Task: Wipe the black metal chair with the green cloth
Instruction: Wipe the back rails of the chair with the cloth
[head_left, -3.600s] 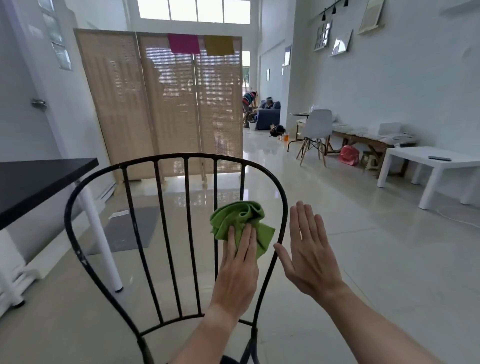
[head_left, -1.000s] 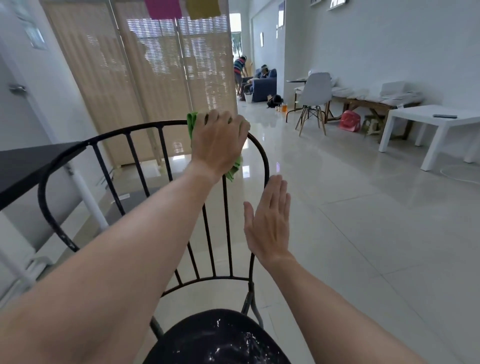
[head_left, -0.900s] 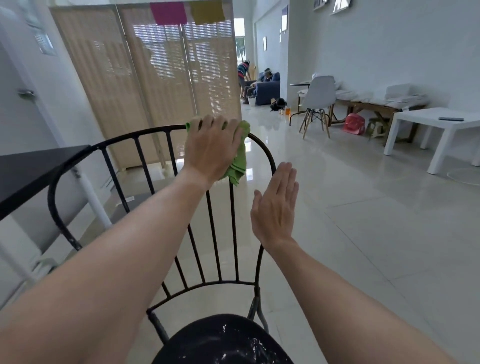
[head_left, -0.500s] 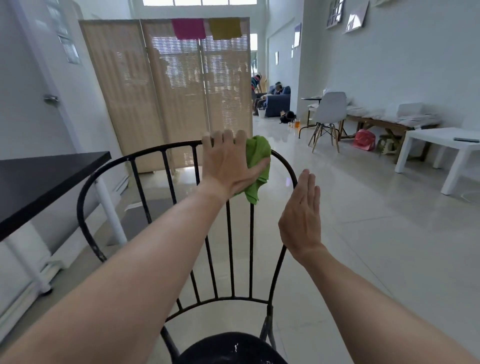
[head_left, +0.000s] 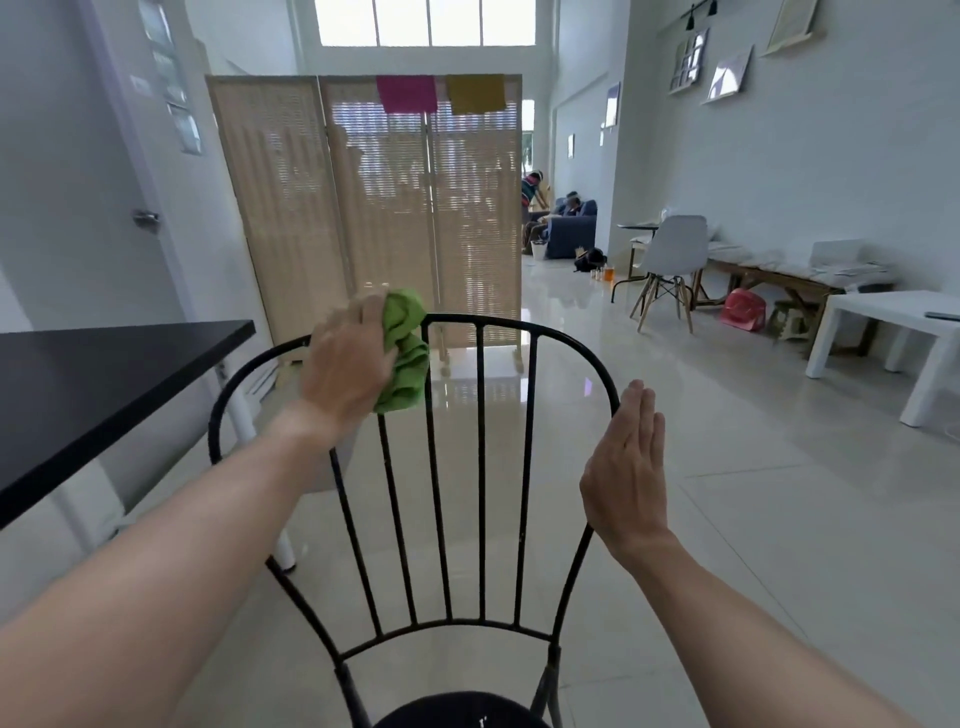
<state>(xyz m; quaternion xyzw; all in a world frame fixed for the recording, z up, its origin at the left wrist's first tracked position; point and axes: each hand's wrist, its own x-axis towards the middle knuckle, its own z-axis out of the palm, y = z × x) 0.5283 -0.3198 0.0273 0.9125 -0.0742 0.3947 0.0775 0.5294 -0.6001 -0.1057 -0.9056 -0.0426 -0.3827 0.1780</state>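
The black metal chair (head_left: 480, 467) stands right in front of me, its curved backrest of thin vertical bars facing me and the round seat just showing at the bottom edge. My left hand (head_left: 345, 371) presses the bunched green cloth (head_left: 405, 353) against the top rail, left of its middle; the hand is motion-blurred. My right hand (head_left: 626, 467) is held flat with fingers together beside the rail's right side, holding nothing.
A black table top (head_left: 93, 384) on white legs stands close at the left. A bamboo folding screen (head_left: 374, 208) stands behind the chair. At the right are a white low table (head_left: 893, 317), a white chair (head_left: 670, 260) and a wooden bench. People sit far back.
My left hand has slid the cloth leftward along the top rail, from right of the middle to left of it. My right hand has stayed flat beside the right rail.
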